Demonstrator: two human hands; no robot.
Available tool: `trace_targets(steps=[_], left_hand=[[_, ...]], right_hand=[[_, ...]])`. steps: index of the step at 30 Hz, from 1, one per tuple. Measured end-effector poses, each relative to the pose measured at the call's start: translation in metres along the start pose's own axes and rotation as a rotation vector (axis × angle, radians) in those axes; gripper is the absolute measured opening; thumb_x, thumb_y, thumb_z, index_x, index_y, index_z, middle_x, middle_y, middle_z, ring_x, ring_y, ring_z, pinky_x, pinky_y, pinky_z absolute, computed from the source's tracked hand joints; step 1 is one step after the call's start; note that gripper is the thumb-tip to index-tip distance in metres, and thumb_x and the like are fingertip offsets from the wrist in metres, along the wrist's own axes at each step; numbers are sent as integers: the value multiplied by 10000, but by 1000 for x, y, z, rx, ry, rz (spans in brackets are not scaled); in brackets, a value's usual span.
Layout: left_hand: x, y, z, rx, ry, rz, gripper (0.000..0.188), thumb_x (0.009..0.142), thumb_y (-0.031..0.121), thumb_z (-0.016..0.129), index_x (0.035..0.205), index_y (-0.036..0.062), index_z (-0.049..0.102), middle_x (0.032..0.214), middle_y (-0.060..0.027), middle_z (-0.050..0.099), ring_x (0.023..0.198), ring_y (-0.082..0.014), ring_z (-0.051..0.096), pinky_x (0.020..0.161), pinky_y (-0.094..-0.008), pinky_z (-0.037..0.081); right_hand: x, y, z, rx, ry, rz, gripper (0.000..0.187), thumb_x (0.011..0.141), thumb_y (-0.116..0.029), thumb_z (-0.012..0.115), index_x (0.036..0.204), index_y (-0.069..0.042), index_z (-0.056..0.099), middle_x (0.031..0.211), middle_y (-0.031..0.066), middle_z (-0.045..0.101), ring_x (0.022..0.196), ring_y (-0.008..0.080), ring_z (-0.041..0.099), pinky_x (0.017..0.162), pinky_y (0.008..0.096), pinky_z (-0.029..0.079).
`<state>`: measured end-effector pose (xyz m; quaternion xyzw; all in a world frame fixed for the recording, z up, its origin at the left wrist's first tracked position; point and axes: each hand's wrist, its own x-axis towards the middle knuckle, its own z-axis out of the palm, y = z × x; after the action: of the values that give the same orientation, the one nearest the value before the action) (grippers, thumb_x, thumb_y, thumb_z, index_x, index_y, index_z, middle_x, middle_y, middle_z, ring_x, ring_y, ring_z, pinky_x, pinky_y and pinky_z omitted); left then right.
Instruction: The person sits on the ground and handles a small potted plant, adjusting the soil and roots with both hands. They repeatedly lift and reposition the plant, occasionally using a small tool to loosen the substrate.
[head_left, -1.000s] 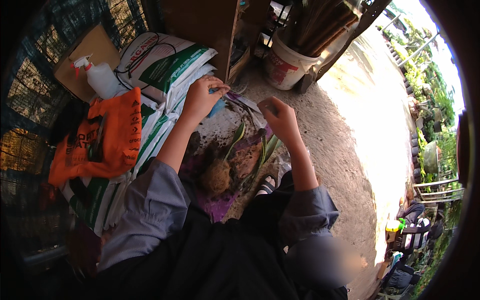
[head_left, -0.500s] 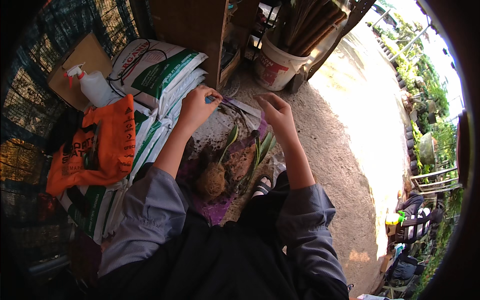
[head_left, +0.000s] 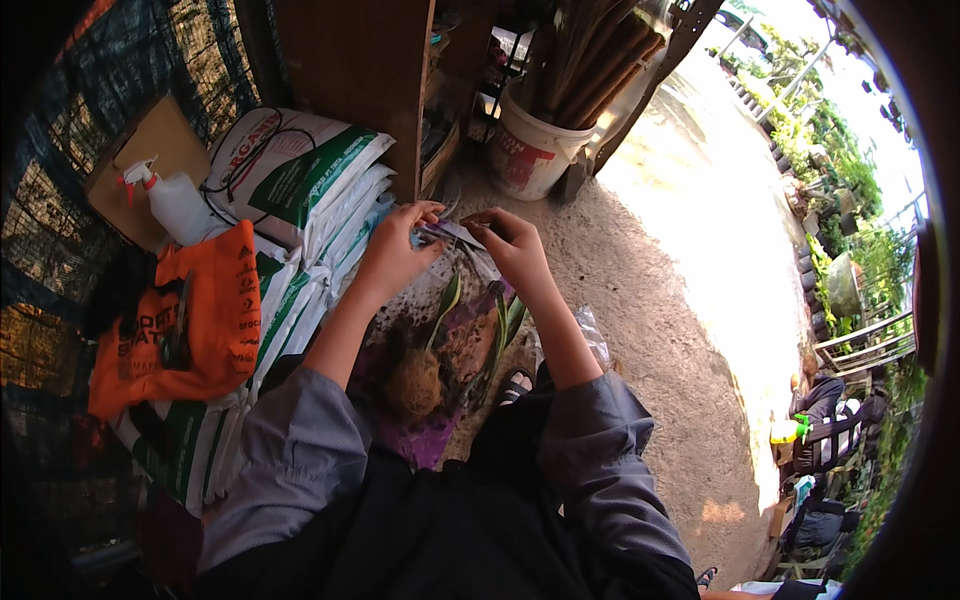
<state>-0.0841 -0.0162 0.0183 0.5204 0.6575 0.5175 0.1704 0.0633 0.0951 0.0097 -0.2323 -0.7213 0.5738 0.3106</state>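
Both my hands are raised close together over a soil-strewn white and purple plastic sheet (head_left: 425,440). My left hand (head_left: 400,250) has its fingers curled round a small bluish thing too unclear to name. Beside it, my right hand (head_left: 508,245) is closed in a pinch; what lies between its fingertips is too small to make out. Below them a brown fibrous root ball (head_left: 413,385) rests on the sheet, with a green leaf (head_left: 447,305) rising from it. To its right lie more long green leaves (head_left: 507,325), partly behind my right forearm.
Stacked white and green sacks (head_left: 300,180) stand at the left, with a spray bottle (head_left: 180,205) and an orange bag (head_left: 205,320). A white bucket of brown rolls (head_left: 530,150) stands at the back, near a wooden cabinet (head_left: 350,80). Clear plastic (head_left: 592,335) lies right of my forearm.
My hands have come closer together, the right one moving left and down toward the left. The view has shifted slightly. The root ball and leaves stay on the sheet.
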Motion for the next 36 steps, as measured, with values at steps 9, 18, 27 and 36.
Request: trace_targets(steps=[9, 18, 27, 36], left_hand=[[-1, -5, 6, -36, -61, -21, 153, 773, 83, 665, 909, 22, 629, 910, -48, 629, 891, -162, 588, 804, -301, 436], [-1, -13, 8, -320, -21, -110, 169, 809, 59, 625, 975, 28, 618, 864, -18, 633, 824, -111, 584, 765, -273, 457], [-3, -16, 5, -371, 11, -173, 152, 821, 51, 579, 964, 17, 620, 907, -41, 632, 842, -124, 587, 769, -281, 456], [-4, -7, 4, -242, -25, -145, 159, 841, 42, 555, 989, 26, 610, 971, -37, 622, 946, -132, 567, 907, -317, 394]], right_hand=[[4, -2, 11, 26, -4, -47, 164, 829, -111, 603, 945, 2, 628, 762, 6, 619, 709, 41, 522, 628, 199, 417], [6, 5, 10, -8, 15, -38, 162, 826, -129, 608, 932, -9, 633, 735, -8, 607, 679, 33, 496, 610, 196, 403], [5, 2, 13, 40, 33, -40, 154, 834, -121, 600, 941, -19, 642, 742, -18, 607, 678, 28, 494, 608, 196, 403], [8, 3, 13, 54, 43, -13, 148, 837, -113, 590, 930, -7, 636, 794, 3, 629, 747, 37, 530, 658, 198, 421]])
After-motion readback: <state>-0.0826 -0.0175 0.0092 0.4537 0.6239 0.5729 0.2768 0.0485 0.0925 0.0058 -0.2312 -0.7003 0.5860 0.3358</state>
